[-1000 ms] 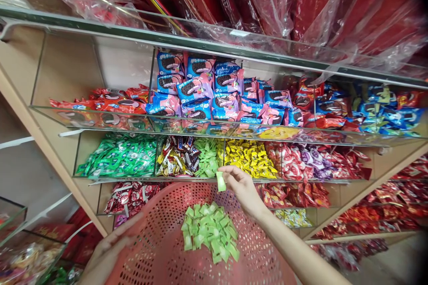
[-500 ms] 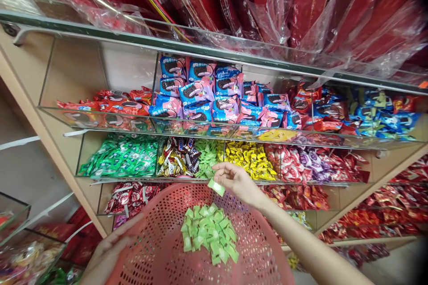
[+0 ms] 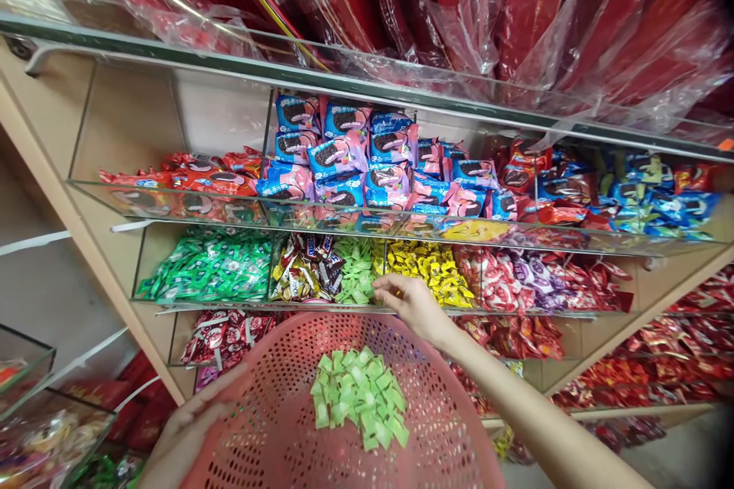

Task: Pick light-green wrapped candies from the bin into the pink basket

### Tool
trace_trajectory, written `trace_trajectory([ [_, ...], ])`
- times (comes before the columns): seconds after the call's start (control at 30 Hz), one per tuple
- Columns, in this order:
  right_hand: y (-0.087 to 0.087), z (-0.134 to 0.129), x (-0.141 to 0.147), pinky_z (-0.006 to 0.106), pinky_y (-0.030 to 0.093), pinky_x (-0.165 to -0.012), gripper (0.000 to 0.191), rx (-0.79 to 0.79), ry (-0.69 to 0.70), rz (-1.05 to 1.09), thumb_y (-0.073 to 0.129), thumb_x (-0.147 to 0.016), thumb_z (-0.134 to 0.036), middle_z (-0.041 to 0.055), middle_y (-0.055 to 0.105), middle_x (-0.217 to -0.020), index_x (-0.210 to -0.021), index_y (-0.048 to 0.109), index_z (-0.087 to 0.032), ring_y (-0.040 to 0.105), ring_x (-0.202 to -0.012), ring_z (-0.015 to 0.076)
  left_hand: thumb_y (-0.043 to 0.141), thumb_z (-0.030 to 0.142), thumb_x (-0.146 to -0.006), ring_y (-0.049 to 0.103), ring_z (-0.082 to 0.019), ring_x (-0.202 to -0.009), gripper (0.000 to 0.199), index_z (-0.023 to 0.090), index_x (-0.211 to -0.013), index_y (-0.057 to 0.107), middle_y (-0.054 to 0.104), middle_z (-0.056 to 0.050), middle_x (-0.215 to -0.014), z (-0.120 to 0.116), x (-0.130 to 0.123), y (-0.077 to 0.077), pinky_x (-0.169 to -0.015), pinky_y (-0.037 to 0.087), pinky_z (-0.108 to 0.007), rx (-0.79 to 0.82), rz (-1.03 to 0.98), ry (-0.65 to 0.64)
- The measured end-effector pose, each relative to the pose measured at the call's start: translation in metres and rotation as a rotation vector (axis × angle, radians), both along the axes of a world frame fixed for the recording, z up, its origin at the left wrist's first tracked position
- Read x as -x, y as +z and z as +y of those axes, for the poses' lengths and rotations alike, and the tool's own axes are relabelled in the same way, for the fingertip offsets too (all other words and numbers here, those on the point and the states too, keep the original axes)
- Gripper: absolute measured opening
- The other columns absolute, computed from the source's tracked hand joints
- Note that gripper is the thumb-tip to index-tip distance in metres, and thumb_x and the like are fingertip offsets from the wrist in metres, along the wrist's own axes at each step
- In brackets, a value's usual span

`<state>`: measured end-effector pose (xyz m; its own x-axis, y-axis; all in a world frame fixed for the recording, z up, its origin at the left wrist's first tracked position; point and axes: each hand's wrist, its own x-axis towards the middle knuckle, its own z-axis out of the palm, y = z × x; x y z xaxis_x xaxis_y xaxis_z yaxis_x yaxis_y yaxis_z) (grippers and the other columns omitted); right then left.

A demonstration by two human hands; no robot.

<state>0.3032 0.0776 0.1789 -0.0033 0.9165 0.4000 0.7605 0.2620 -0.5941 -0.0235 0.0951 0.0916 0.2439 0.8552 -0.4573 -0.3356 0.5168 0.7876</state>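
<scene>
My left hand (image 3: 198, 424) grips the left rim of a pink-red perforated plastic basket (image 3: 269, 405), its fingers partly hidden behind the wall. A pile of small light-green wrapped candies (image 3: 358, 397) lies in the basket's bottom. Above the far rim, my right hand (image 3: 410, 306) reaches toward the shelf with fingers slightly bent and apart. No candy shows in it. Just left of its fingertips is a bin section of matching light-green candies (image 3: 354, 271). Yellow-wrapped candies (image 3: 430, 271) sit behind and right of the hand.
A glass shelf edge (image 3: 321, 225) runs above the candy bins, with a yellow price tag (image 3: 475, 231). Blue-and-pink cookie packs (image 3: 338, 157) fill the shelf over it. Green candies (image 3: 212, 267) are at left; red and purple sweets (image 3: 536, 279) at right. Plastic-wrapped red items (image 3: 424, 0) hang over the top.
The light-green candy that my right hand held over the basket is gone from its fingers. That hand has shifted slightly right and up, toward the bins. My left hand and the basket stay nearly put.
</scene>
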Motion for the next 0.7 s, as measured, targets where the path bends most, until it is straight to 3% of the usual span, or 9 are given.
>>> trace_trajectory([
  [0.13, 0.015, 0.011, 0.008, 0.026, 0.043, -0.071, 0.017, -0.016, -0.090, -0.275, 0.049, -0.085, -0.020, 0.0053, 0.069, -0.089, -0.095, 0.063, -0.018, 0.063, -0.080, 0.0171, 0.078, 0.021, -0.050, 0.065, -0.035, -0.090, 0.079, 0.021, -0.126, 0.055, 0.073, -0.008, -0.092, -0.002, -0.003, 0.001, -0.068, 0.055, -0.039, -0.005, -0.003, 0.010],
  [0.3, 0.030, 0.028, 0.039, 0.030, 0.046, -0.072, 0.021, 0.223, -0.284, -0.666, 0.049, -0.085, -0.021, 0.0119, 0.068, -0.096, -0.101, 0.062, -0.017, 0.064, -0.091, 0.0239, 0.078, 0.022, -0.050, 0.065, -0.034, -0.091, 0.080, 0.021, -0.127, 0.055, 0.072, -0.009, -0.098, -0.005, -0.005, 0.001, -0.068, 0.055, -0.038, -0.034, 0.007, 0.047],
  [0.43, 0.027, 0.047, 0.058, 0.034, 0.049, -0.071, 0.025, 0.305, -0.333, -0.693, 0.054, -0.080, -0.015, 0.0190, 0.068, -0.095, -0.103, 0.061, -0.009, 0.065, -0.091, 0.0283, 0.076, 0.019, -0.056, 0.064, -0.030, -0.094, 0.079, 0.023, -0.131, 0.050, 0.070, -0.008, -0.104, -0.002, -0.001, -0.006, -0.075, 0.054, -0.036, -0.045, 0.011, 0.047],
  [0.57, 0.021, 0.063, 0.061, 0.033, 0.051, -0.072, 0.026, 0.402, -0.355, -0.675, 0.061, -0.075, -0.013, 0.0194, 0.068, -0.098, -0.101, 0.065, -0.009, 0.065, -0.092, 0.0279, 0.073, 0.016, -0.063, 0.063, -0.024, -0.100, 0.080, 0.026, -0.136, 0.041, 0.069, -0.005, -0.109, 0.003, 0.003, -0.017, -0.082, 0.050, -0.029, -0.008, 0.032, 0.040],
  [0.7, 0.019, 0.069, 0.059, 0.036, 0.051, -0.076, 0.031, 0.476, -0.348, -0.642, 0.062, -0.072, -0.012, 0.0202, 0.067, -0.103, -0.104, 0.065, -0.009, 0.064, -0.096, 0.0295, 0.072, 0.015, -0.063, 0.063, -0.025, -0.098, 0.082, 0.028, -0.137, 0.039, 0.071, -0.004, -0.105, 0.006, 0.007, -0.023, -0.083, 0.050, -0.033, -0.004, 0.003, 0.013],
])
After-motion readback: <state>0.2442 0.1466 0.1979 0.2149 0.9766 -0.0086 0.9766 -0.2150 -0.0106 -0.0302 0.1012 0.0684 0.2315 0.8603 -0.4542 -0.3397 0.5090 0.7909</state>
